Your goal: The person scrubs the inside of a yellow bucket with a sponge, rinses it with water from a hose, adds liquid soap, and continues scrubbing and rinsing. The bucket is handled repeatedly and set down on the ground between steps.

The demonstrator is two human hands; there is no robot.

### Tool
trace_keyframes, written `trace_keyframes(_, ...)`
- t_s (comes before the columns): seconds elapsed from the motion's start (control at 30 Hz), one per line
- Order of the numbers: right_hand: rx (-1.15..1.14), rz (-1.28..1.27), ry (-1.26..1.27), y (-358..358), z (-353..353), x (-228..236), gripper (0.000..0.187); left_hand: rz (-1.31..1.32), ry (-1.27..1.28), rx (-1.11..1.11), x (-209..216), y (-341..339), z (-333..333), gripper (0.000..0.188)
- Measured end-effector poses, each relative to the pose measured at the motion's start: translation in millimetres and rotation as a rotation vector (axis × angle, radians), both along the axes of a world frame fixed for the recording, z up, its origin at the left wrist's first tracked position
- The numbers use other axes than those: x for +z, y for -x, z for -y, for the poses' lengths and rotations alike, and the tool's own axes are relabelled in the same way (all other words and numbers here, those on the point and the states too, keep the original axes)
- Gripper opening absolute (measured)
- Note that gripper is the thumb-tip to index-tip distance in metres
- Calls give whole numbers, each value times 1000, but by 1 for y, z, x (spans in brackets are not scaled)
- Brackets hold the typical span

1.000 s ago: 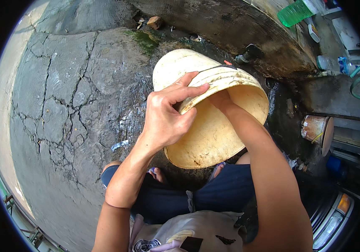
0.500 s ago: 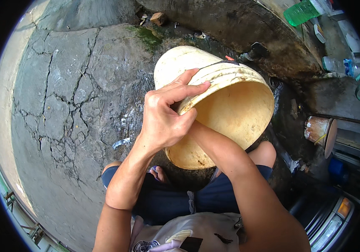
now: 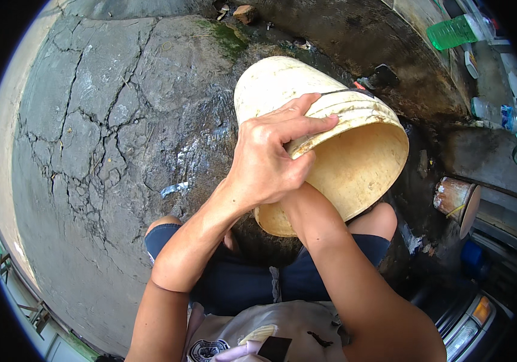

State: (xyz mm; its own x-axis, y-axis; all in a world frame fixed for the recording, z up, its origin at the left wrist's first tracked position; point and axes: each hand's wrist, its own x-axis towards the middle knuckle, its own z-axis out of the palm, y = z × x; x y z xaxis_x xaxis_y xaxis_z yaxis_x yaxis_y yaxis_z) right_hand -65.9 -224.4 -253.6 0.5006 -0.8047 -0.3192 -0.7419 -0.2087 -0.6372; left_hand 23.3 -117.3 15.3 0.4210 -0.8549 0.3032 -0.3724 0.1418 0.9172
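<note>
A cream-coloured plastic bucket (image 3: 297, 81) with a dirt-stained rim lies tilted over my legs, its mouth turned toward me and to the right. My left hand (image 3: 273, 151) is closed on the upper left of the rim, with fingers along the ridged outer wall and the thumb by the opening. Below that hand, my right forearm (image 3: 318, 220) reaches into the bucket's mouth. The left hand and the bucket hide my right hand, so its fingers cannot be seen.
Cracked, partly wet concrete (image 3: 98, 120) spreads to the left. At the right are a rusty paint can (image 3: 451, 199), a green-filled bottle (image 3: 451, 33), a clear bottle (image 3: 488, 110) and a vehicle's headlight (image 3: 463, 335). A brick piece (image 3: 245, 14) lies at the far side.
The bucket and my left hand have shifted right and slightly away from me. My right forearm remains in the bucket's mouth. The view has turned a little.
</note>
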Motion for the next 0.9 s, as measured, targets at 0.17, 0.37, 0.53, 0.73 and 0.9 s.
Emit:
trace_keyframes(0.17,79,374,-598,47,-87,120,37,-148,-8,106,-3,-14,1,54)
trace_keyframes(0.37,995,-458,330,161,11,156,49,-33,-20,107,-3,1,5,54)
trace_keyframes(0.53,219,202,-327,63,-38,85,36,-9,-20,71,-2,6,5,54)
trace_keyframes(0.73,680,96,-208,129,-51,156,47,-157,-5,92,-1,-17,4,53)
trace_keyframes(0.9,1168,-753,530,123,71,118,37,-88,-23,7,-1,-9,6,51)
